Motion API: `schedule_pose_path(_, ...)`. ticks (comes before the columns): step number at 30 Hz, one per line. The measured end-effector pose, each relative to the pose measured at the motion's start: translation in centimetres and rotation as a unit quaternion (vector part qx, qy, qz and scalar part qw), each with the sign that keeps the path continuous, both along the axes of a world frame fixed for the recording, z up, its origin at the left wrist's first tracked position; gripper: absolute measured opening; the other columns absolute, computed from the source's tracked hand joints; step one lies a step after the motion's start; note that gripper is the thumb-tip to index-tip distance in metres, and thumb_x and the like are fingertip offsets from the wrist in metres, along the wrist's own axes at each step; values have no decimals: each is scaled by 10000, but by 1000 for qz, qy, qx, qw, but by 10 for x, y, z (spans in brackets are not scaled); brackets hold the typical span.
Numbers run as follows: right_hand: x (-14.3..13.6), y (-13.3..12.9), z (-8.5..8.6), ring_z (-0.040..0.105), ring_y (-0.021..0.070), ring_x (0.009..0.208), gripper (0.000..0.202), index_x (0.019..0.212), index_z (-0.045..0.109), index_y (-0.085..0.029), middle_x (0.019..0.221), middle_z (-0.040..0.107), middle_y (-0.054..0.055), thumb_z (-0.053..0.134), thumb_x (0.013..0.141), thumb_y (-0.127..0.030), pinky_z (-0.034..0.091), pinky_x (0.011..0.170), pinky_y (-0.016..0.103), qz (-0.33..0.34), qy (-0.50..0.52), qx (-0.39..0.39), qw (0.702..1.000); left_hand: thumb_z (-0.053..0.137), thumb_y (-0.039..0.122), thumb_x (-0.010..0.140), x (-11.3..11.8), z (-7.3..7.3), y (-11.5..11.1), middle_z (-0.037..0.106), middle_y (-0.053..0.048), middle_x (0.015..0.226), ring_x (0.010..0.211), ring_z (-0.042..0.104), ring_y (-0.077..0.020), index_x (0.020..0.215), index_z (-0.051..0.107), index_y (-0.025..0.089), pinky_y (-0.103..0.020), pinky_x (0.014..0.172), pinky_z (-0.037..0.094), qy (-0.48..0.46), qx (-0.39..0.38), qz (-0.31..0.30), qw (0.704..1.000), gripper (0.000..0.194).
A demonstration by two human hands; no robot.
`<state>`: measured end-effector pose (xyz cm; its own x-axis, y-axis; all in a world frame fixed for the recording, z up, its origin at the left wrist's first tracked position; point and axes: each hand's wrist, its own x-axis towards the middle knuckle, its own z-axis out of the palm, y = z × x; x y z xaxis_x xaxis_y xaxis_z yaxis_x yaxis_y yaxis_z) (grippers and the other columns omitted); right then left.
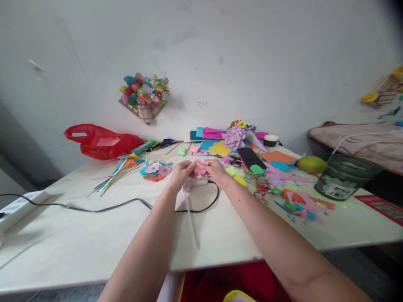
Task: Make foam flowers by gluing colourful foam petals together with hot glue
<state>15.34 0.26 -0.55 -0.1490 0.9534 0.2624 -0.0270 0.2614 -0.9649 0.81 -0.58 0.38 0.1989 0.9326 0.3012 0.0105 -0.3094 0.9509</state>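
Left hand [183,171] and right hand [215,170] meet fingertip to fingertip, both pinched on a pink piece [200,167], raised over the table [94,243]; its finer outline is too small to tell.

Just below lies one white glue gun [195,183], partly hidden by the hands, with one whitish, straight stick [191,226] pointing toward the person. Its black cord [218,193] loops close by, under the right forearm.

Left of the hands: one heap of flat cutouts [154,178], two pink flowers on top; a bundle of thin strips [115,178]; one crumpled, glossy red bag [103,142].

To the right: ragged scraps [304,205] in several colours, one smooth, rounded yellow-green fruit [311,164] and one dark, see-through jar [346,178].

Behind: stacked coloured sheets [201,136] and one layered, many-petalled lilac flower [233,137]. One flower basket [145,96] hangs on the wall.
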Motion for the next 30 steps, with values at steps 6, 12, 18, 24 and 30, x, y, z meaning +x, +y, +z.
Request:
schedule_pose_path(6,-1,3,0,496,99,516,288,727,609,-140,596,585,-1,639,612,-403,368,486,225,17,30,1,999,562,511,698,1,0,0,577,-14,517,461,542,-107,604,519,149,-224,498,434,8,-4,0,1000,376)
schedule_pose_path(12,-1,-3,5,450,78,477,295,682,587,-139,553,552,-16,654,589,-411,332,452,210,16,41,-21,999,588,501,680,1,-2,3,570,0,509,449,535,-103,606,512,150,-229,497,439,5,3,9,1000,366)
schedule_pose_path(18,-2,-7,8,400,62,427,315,611,542,-150,493,499,-36,638,607,-450,279,415,203,12,65,-34,997,583,494,690,2,-3,5,572,-2,503,445,538,-105,609,516,151,-224,484,432,15,6,12,1000,358)
schedule_pose_path(24,-2,-6,7,411,67,432,323,587,539,-145,484,490,-38,669,578,-441,297,425,210,9,78,-40,996,582,490,689,3,-2,4,561,0,491,441,534,-102,591,515,148,-222,481,434,17,15,19,1000,362)
schedule_pose_path(30,1,-1,2,424,75,441,374,627,568,-147,498,503,-27,640,596,-512,328,426,215,-5,53,-22,998,584,480,689,0,-1,3,576,-10,497,441,540,-108,602,518,146,-229,482,440,-5,19,27,999,351)
